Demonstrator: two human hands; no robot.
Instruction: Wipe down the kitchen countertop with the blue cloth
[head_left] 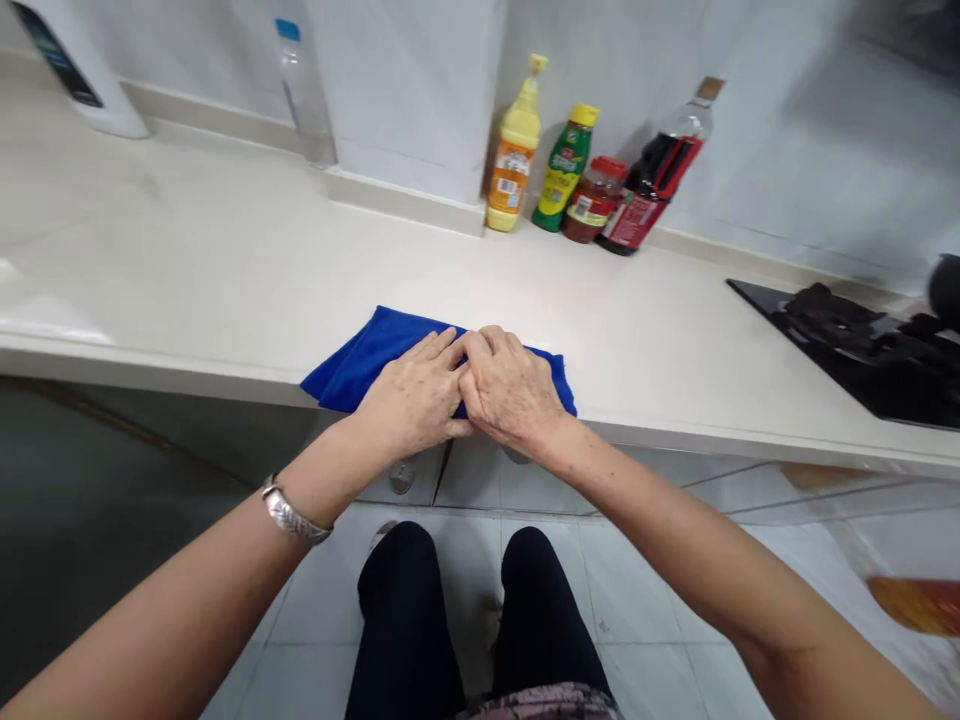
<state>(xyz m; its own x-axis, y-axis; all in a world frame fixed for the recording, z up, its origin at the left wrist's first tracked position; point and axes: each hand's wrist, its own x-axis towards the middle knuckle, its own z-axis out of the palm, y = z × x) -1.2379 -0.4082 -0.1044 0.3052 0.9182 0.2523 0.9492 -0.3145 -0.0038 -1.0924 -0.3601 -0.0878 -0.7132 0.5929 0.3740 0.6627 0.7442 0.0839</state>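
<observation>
A folded blue cloth (360,350) lies on the pale countertop (225,270) along its front edge, one corner reaching slightly over. My left hand (416,392) rests flat on the cloth with its fingers stretched out and thumb apart. Right beside it, touching it, my right hand (514,388) has its fingers bent and closed on the cloth. The cloth's middle is hidden under both hands, and its right end shows past my right hand.
Along the wall stand a yellow bottle (514,150), a green squeeze bottle (565,170), a red-lidded jar (595,200) and a dark sauce bottle (660,175). A clear blue-capped bottle (304,95) and a white appliance (112,105) are left. At right sits a black gas hob (832,345).
</observation>
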